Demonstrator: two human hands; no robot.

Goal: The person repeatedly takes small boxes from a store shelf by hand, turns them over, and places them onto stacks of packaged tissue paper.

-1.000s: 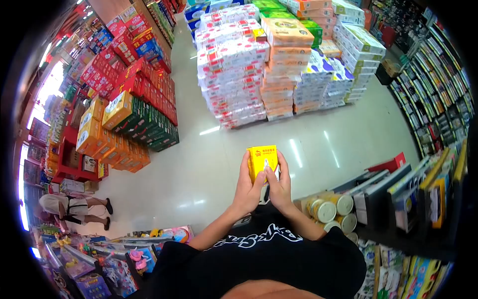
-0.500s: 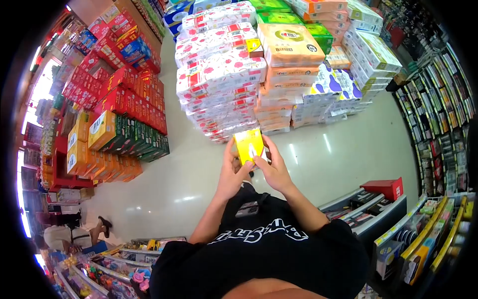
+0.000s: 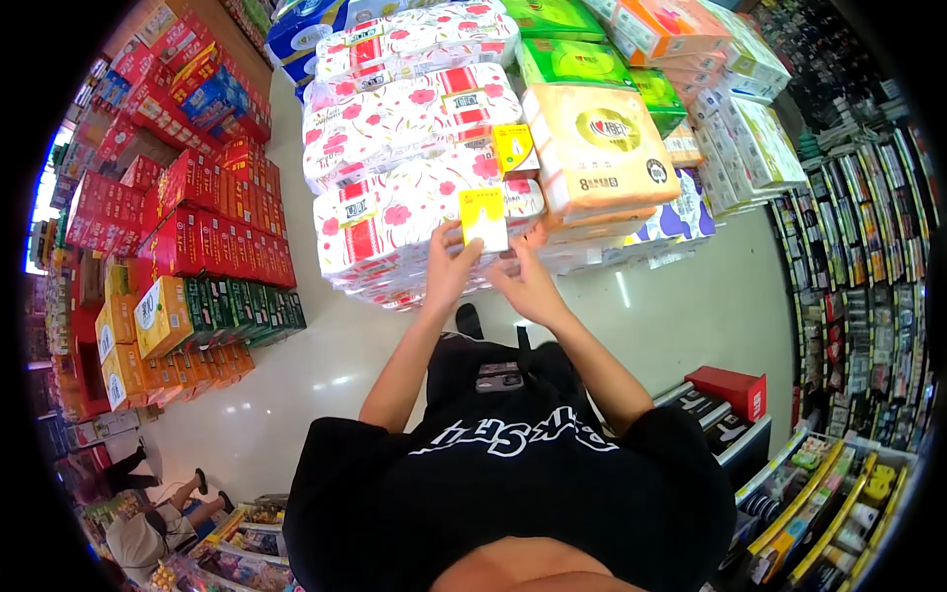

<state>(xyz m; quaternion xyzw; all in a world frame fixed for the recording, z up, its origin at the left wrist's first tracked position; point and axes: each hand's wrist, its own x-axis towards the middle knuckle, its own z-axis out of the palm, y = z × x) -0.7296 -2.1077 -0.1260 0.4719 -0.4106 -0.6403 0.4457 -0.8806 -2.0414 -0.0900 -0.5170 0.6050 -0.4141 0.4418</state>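
My left hand (image 3: 454,264) grips a small yellow-and-white box (image 3: 483,219) by its left side and lower edge, thumb on the front. My right hand (image 3: 528,286) is just below and right of the box, thumb and fingers apart; whether a fingertip touches it I cannot tell. Beneath the box lies a stack of white toilet-paper packs with red flowers (image 3: 395,212). A second small yellow box (image 3: 515,148) rests on these packs, against an orange tissue pack (image 3: 602,148).
Green packs (image 3: 572,64) and white packs (image 3: 764,148) are piled behind and to the right. Red cartons (image 3: 187,237) stand at left. Full shelves (image 3: 858,237) line the right, and a display rack (image 3: 829,503) is near my right side. People's legs (image 3: 187,498) show lower left.
I have moved closer to the stacked packs. The box in hand is now over the flowered packs; my right hand, earlier on the box, has come down off its face.
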